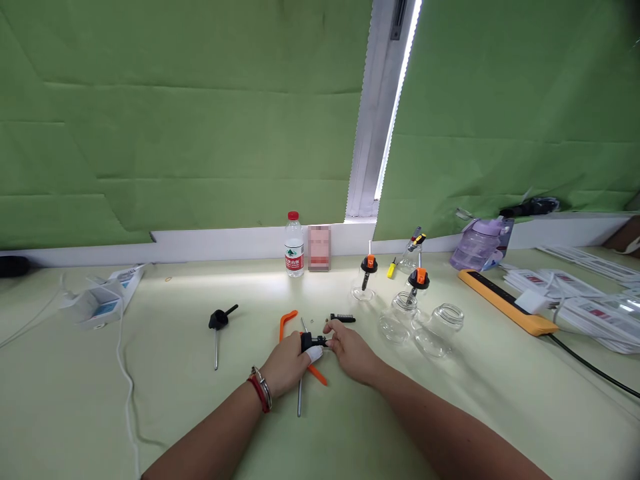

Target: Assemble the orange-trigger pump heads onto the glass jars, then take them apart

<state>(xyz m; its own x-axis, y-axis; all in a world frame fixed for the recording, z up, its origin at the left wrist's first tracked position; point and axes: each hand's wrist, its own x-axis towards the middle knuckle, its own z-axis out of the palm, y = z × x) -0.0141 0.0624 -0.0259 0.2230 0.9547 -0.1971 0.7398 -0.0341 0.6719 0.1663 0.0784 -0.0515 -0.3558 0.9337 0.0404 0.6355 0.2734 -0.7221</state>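
Note:
My left hand (284, 365), its thumb tip wrapped in white, is closed around a black pump head (307, 342). At the head's right end, the fingers of my right hand (353, 352) pinch its narrow black stem (321, 342). Just beyond my hands lies a black piece with a spring (343, 318), with tiny parts (312, 321) near it. Orange curved pieces lie around my left hand, one behind it (283, 323) and one in front (318, 375). A thin metal tube (299, 400) extends below that hand. To the left rests a black cap with a tube (219, 321).
Glass bottles (437, 332) stand at right, two pump heads with orange parts (369, 265) among them. A yellow-handled tool (391, 269) lies behind. Farther right are an orange power strip (505, 303) and a purple jug (477, 243). A water bottle (295, 247) stands by the wall; a white cable (128, 380) crosses the left.

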